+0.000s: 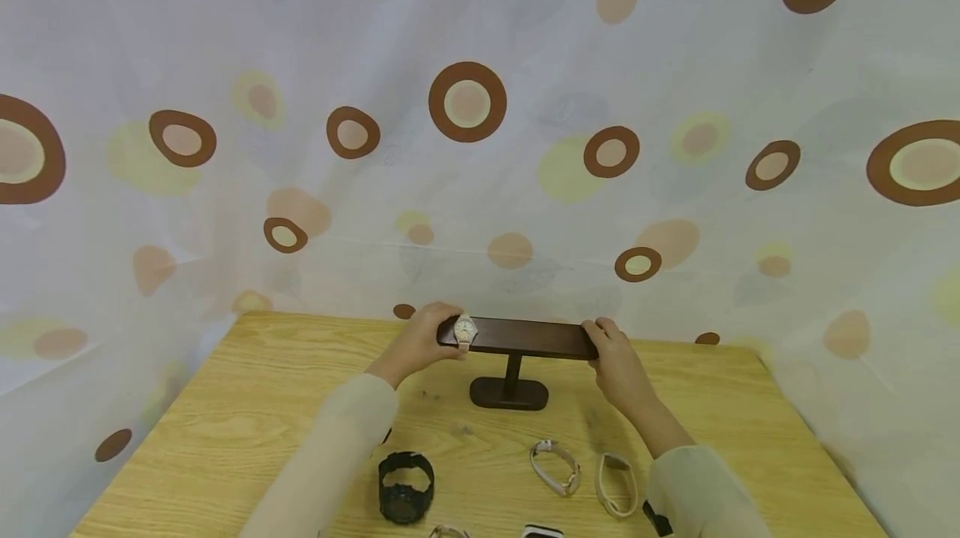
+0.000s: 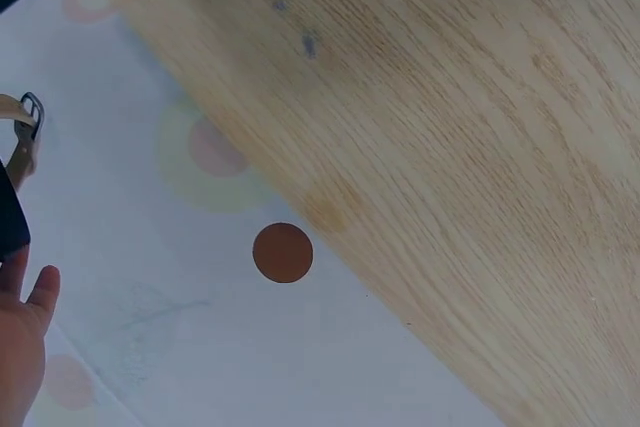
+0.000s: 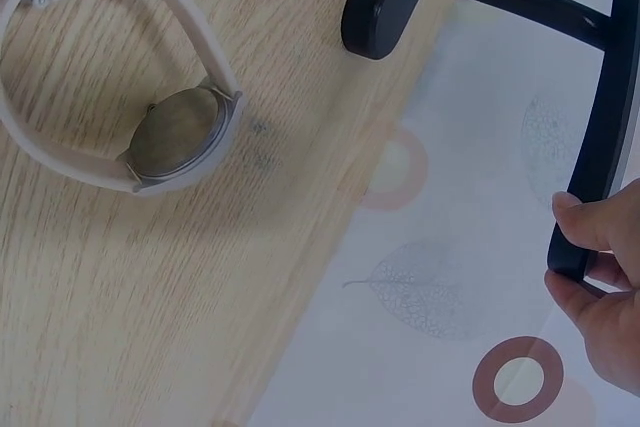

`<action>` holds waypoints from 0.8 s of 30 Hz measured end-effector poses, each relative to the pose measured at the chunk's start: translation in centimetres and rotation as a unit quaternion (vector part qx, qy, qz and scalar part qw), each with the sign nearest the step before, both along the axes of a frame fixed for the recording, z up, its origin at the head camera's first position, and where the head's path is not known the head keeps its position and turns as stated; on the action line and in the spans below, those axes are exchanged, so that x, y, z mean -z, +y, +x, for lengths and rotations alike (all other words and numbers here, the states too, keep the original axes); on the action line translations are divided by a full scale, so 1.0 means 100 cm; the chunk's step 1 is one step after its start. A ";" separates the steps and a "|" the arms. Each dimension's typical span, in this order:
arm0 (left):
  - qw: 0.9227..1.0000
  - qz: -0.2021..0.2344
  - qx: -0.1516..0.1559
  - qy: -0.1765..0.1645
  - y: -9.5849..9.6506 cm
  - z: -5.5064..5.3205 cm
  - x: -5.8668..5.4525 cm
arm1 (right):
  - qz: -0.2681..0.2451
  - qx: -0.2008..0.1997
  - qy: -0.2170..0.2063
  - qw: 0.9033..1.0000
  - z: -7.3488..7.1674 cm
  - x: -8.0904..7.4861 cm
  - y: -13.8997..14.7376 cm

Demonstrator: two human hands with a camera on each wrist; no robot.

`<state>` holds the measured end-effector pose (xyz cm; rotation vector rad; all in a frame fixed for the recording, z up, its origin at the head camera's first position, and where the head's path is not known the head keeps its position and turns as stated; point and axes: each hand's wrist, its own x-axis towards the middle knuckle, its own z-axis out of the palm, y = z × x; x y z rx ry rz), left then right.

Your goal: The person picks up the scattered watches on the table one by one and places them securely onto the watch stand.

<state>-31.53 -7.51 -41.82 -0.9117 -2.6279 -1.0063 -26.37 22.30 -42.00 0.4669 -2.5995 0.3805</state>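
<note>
A dark wooden T-shaped watch stand (image 1: 536, 338) has its oval base (image 1: 508, 394) at the back of the table. Round the bar's left end hangs a light-strapped watch (image 1: 465, 329), its dial facing up; the left wrist view shows its strap buckle (image 2: 33, 112) under the bar. My left hand (image 1: 423, 339) grips that end, close beside the watch. With thumb and fingers, my right hand (image 1: 621, 367) holds the bar's right end. In the right wrist view, that hand (image 3: 610, 292) pinches the tip of the bar (image 3: 605, 137).
Nearer on the wooden table (image 1: 300, 388) lie a black watch (image 1: 405, 488), a pale-strapped watch (image 1: 555, 467) and a cream-strapped watch (image 1: 617, 485). More watches are cut off at the bottom edge, one partly behind the right sleeve. A patterned cloth (image 1: 510, 188) hangs behind the table.
</note>
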 end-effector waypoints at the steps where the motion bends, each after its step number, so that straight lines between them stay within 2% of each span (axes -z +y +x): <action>1: 1.000 -0.004 0.002 0.000 0.000 0.000 -0.001 | 0.001 -0.001 0.002 1.000 0.000 0.000 0.000; 11: 0.999 -0.051 -0.005 0.010 0.004 -0.001 -0.007 | 0.001 -0.006 0.012 1.000 0.000 0.001 0.001; 24: 0.997 -0.067 -0.009 0.027 0.010 0.001 -0.009 | 0.000 -0.005 0.009 1.000 0.000 0.000 0.001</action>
